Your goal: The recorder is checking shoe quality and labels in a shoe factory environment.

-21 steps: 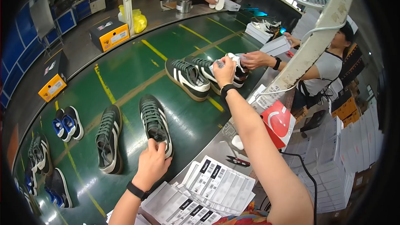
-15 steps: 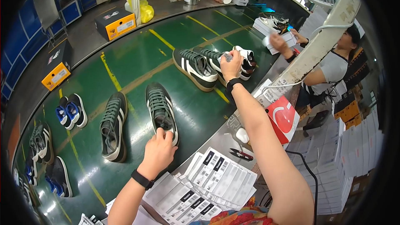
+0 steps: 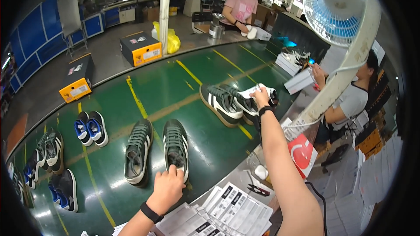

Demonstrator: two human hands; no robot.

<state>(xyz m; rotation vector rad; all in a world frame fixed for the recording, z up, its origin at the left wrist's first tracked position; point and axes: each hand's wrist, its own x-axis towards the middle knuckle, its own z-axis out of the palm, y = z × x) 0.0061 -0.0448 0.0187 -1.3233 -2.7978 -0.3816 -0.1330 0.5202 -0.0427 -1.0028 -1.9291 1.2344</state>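
The left fingers (image 3: 173,170) were bent nearly closed on the heel of a laced dark green sneaker (image 3: 174,142), their tips at its opening, while the right fingers (image 3: 260,94) were pinched together on a white slip (image 3: 248,92) beside a white shoe (image 3: 269,90). The held sneaker stood upright on the green tabletop (image 3: 111,168), just right of its matching sneaker (image 3: 138,153); another dark green pair (image 3: 221,105) stood farther up, near the right hand. Yellow lines crossed the glossy surface, along with one brownish stripe, and blue-lined sneakers (image 3: 91,128) sat to the left. Along the near edge lay printed sheets (image 3: 238,212) and thread snips (image 3: 259,190). Beyond the far edge were two black-and-orange shoeboxes (image 3: 148,55), a yellow plastic bag (image 3: 173,43) and a co-worker in pink (image 3: 241,8); a white-and-blue fan (image 3: 329,15) hung at upper right, above a seated co-worker in grey (image 3: 353,98).
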